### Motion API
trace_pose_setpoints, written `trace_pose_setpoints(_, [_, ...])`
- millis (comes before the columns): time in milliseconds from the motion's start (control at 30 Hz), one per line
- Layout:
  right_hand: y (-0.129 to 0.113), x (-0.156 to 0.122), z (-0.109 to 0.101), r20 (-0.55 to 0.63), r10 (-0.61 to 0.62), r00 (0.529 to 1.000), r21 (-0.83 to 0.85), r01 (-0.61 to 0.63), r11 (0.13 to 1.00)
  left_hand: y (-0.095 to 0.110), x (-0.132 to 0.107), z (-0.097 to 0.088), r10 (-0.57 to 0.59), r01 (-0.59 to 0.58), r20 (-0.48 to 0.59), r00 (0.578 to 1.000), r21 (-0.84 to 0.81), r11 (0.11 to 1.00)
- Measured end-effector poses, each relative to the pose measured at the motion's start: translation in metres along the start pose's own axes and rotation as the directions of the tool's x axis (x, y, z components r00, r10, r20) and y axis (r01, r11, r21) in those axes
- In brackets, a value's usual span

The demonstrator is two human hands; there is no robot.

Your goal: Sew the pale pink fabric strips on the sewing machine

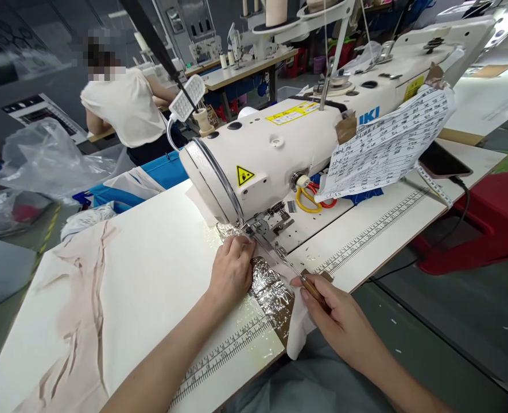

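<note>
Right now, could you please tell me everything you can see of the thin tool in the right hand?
The tool is a slim metal shaft set in a brown, wooden-looking handle. The right hand pinches the handle. It lies low and slanted over the table, tip pointing toward the presser foot, above the shiny crinkled sheet. Whether the tip touches the sheet cannot be told.

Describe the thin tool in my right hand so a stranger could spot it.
Start at the white sewing machine. In front of its metal presser foot, the right hand pinches a slim awl-like tool. Unlike the yellow-handled scissors behind, it has a brown wooden handle and one straight metal spike.
</note>
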State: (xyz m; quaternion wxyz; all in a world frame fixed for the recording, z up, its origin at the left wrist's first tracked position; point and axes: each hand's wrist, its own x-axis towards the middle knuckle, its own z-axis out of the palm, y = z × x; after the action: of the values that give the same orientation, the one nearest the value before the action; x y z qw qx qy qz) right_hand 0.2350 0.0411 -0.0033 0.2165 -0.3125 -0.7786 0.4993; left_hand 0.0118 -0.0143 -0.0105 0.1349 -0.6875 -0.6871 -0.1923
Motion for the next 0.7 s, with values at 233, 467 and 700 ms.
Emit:
trace_pose_setpoints(233, [-0.005,0.007,0.000,0.030,-0.011,0.999,0.017,0.011,1.000,0.000,-0.001,0.001,0.032,-0.033,-0.021,0.999,-0.067,0.997])
trace_pose_setpoints(467, [-0.008,0.023,0.004,0.009,-0.100,0.995,-0.016,0.100,0.995,-0.001,-0.001,-0.001,0.017,-0.016,-0.039,0.999,0.008,1.000])
trace_pose_setpoints(700, [-0.008,0.030,0.006,0.024,-0.113,0.993,-0.022,0.113,0.993,0.002,-0.002,-0.002,0.080,-0.083,-0.044,0.996,-0.065,0.994])
